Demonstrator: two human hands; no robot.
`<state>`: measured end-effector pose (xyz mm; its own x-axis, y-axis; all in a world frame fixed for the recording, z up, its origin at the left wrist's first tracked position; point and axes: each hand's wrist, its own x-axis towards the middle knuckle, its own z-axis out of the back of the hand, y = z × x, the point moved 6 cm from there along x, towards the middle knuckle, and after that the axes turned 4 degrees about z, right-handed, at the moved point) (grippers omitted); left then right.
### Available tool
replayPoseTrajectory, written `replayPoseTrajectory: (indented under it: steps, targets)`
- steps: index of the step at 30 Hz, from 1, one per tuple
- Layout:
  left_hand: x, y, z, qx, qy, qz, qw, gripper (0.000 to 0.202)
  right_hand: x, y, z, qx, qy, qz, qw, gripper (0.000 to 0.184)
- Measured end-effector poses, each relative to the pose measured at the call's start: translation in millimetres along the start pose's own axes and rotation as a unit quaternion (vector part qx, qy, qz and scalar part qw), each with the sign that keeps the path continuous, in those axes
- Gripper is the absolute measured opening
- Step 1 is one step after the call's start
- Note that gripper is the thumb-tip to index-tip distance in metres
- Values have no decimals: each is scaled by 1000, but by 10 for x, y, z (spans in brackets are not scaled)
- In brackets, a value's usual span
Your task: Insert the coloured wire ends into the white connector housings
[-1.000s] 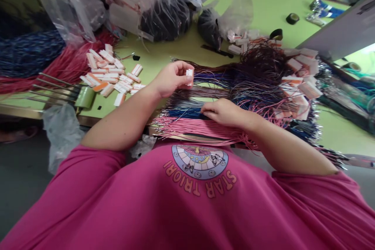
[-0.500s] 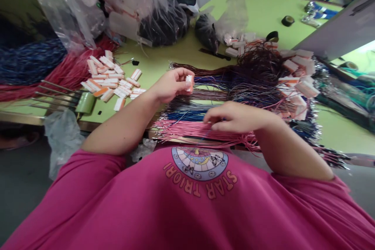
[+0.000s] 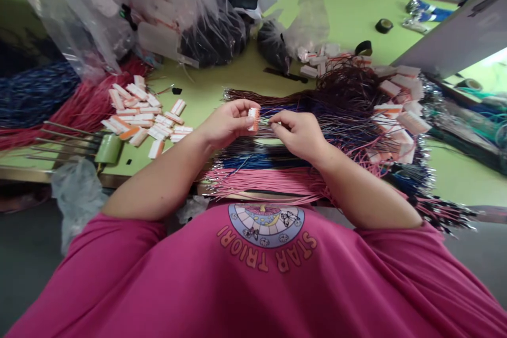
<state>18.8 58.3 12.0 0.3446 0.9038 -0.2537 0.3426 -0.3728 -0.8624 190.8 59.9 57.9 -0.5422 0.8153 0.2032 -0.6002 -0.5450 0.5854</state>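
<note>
My left hand [image 3: 227,122] is closed round a small white and orange connector [image 3: 253,119], held upright over the wires. My right hand [image 3: 299,132] pinches a thin wire end [image 3: 268,122] right against the connector's side; the wire's colour is too fine to tell. Below both hands lie sorted rows of wires: pink wires [image 3: 261,179] nearest me, blue wires [image 3: 253,161] behind them, brown wires [image 3: 277,97] farthest. They rest on a green table [image 3: 222,82].
A pile of loose white and orange connectors [image 3: 142,116] lies at the left, beside a green-handled pronged tool [image 3: 106,148]. Clear plastic bags [image 3: 166,10] with dark parts stand at the back. Wired connectors [image 3: 400,111] heap at the right. Tape rolls [image 3: 383,25] lie far back.
My right hand lifted from the pink and blue wires near the table's edge up to the connector, bringing a wire end with it. My left hand stayed holding the connector.
</note>
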Motion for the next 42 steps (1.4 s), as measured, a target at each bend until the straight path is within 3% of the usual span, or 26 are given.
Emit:
replayPoseTrajectory:
  steps: [6, 14, 17, 20, 23, 26, 29, 34, 42]
  targets:
    - [-1, -1, 6, 25, -10, 0, 1000, 54, -16, 73, -64, -137, 68, -32, 988, 37]
    - [24, 6, 41, 103, -47, -29, 993, 42, -39, 209, -133, -234, 118, 27, 965, 39]
    - [30, 21, 42, 120, -40, -30, 992, 43, -16, 165, -180, -160, 126, 16, 979, 35]
    - [28, 20, 41, 123, -31, -42, 991, 46, 58, 71, -166, 41, 81, -32, 995, 26]
    - [24, 10, 38, 135, -29, -58, 989, 49, 115, -58, -185, 246, 57, -119, 960, 15]
    - [17, -5, 21, 166, -31, -68, 983, 49, 120, -142, -242, 351, 63, -202, 912, 11]
    - [2, -36, 6, 181, -37, -84, 979, 49, 108, -162, -271, 379, 55, -223, 897, 13]
    - [-14, -57, 33, 200, -51, -89, 974, 46, 91, -134, -287, 368, 36, -193, 909, 17]
    - [-6, -23, 32, 200, -22, -97, 975, 51, 102, -88, -246, 351, 27, -164, 921, 16]
